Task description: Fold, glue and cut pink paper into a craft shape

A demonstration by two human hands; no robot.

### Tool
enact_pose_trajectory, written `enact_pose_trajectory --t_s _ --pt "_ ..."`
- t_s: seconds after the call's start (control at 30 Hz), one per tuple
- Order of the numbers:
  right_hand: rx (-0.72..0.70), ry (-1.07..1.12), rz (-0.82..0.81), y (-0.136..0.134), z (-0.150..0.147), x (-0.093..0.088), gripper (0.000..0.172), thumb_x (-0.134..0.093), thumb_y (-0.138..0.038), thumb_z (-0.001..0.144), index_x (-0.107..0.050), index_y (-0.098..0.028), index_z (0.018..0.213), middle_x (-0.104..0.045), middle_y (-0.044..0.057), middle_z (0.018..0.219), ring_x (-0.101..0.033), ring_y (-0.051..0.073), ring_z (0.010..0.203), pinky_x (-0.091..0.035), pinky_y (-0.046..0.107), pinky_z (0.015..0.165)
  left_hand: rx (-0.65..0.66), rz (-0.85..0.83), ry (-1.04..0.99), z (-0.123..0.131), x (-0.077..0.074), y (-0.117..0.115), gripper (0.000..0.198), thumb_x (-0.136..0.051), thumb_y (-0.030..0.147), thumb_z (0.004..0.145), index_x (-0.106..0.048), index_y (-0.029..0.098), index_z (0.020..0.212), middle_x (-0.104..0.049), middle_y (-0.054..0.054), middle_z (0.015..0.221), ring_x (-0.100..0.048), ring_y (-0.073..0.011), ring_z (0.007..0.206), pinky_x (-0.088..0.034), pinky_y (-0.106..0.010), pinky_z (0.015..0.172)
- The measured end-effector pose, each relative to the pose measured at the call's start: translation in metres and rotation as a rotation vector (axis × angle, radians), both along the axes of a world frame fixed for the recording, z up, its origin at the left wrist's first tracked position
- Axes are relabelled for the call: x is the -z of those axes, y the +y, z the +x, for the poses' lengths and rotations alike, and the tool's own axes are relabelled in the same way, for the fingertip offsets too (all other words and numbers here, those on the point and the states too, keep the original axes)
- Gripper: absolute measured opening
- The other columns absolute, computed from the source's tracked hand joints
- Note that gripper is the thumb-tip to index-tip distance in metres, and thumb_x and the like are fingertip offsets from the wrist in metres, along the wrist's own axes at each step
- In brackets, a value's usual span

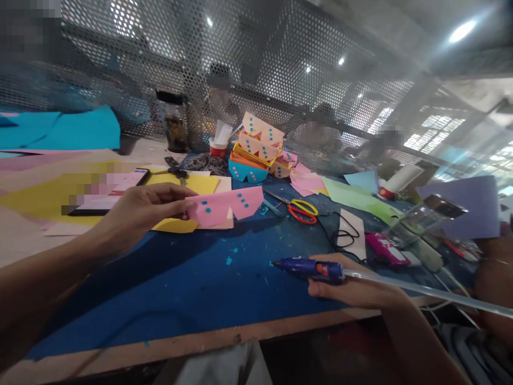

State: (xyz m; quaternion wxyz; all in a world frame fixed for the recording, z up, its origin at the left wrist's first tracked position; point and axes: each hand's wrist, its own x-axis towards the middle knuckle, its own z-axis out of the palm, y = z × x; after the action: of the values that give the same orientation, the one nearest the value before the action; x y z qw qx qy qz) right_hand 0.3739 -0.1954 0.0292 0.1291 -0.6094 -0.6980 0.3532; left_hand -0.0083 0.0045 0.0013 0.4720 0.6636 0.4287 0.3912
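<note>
Between the thumb and fingers of my left hand (146,211) is a folded pink paper piece (224,206), with a notch in its lower edge and small blue squares stuck on it. My right hand (348,289) grips a blue hot glue gun (306,267) whose nozzle points left over the table, apart from the paper. A long clear glue stick (425,295) sticks out of its rear. Small blue paper scraps (228,261) lie on the blue tabletop (180,289) near the nozzle. Scissors (303,211) with red and yellow handles rest beyond.
Behind stand a stack of cut paper pieces (258,147), a red cup (218,147) and a dark-lidded jar (176,123). A phone (112,195) and keys (176,168) lie on yellow paper at left. At right are a clear bottle (420,219), a black cord (328,238) and another person's arm (495,275).
</note>
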Motion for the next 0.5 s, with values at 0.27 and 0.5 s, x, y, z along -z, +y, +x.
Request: enact_pose_trajectory --t_s 0.27,0.5 --pt "0.009 -0.074 -0.008 0.0024 -0.0024 -0.0021 0.033 -0.073 -0.051 0.094 -0.064 -0.021 0.084 -0.063 -0.001 0.077 -0.054 0.014 0.067 -0.041 0.024 0.057 -0.008 -0.01 -0.005 -0.0005 -0.0004 0.0004 0.034 -0.086 0.043 0.083 -0.08 0.022 0.11 -0.081 0.002 0.092 -0.07 -0.0151 0.084 -0.053 -0.029 0.083" --pt "0.007 -0.124 0.004 0.004 -0.006 -0.0045 0.032 -0.072 -0.049 0.093 -0.063 -0.022 0.081 -0.063 -0.002 0.074 -0.054 0.014 0.066 -0.038 0.024 0.056 -0.014 -0.021 0.005 -0.0007 -0.0015 0.0007 0.039 -0.086 0.043 0.083 -0.079 0.02 0.113 -0.082 0.0 0.092 -0.07 -0.0149 0.085 -0.052 -0.027 0.082"
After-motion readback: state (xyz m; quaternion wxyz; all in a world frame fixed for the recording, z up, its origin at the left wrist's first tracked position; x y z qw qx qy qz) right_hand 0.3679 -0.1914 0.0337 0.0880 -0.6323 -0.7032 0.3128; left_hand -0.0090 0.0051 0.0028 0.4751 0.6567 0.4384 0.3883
